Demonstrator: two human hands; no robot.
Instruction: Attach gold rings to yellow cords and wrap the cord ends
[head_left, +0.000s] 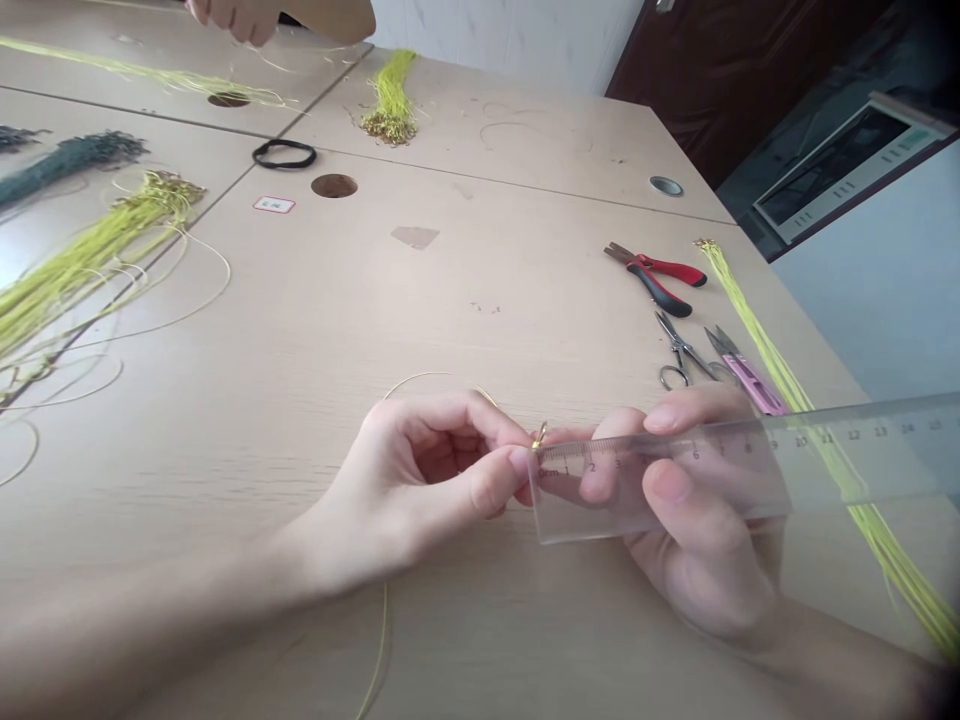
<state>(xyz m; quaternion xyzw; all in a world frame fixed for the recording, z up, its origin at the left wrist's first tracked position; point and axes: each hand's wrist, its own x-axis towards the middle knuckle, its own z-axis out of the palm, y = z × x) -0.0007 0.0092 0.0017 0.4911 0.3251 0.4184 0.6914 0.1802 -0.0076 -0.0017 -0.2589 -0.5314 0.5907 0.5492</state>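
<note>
My left hand [442, 470] pinches a small gold clasp [540, 434] between thumb and forefinger. A thin yellow cord [384, 640] loops behind this hand and hangs below it. Closed round a clear plastic ruler [817, 445], my right hand [697, 520] keeps it roughly level above the table. The ruler's zero end touches or nearly touches the left fingertips, next to the clasp. Through the clear plastic some right-hand fingers show. How the cord joins the clasp is hidden by the left fingers.
Right of centre lie red-and-black pliers [660, 275], scissors [681, 350] and pink thread snips [746, 372]. Bundles of yellow cords [780, 365] lie at the right edge, left [90, 250] and back [394, 95]. Another person's hand [238, 18] is at the far left.
</note>
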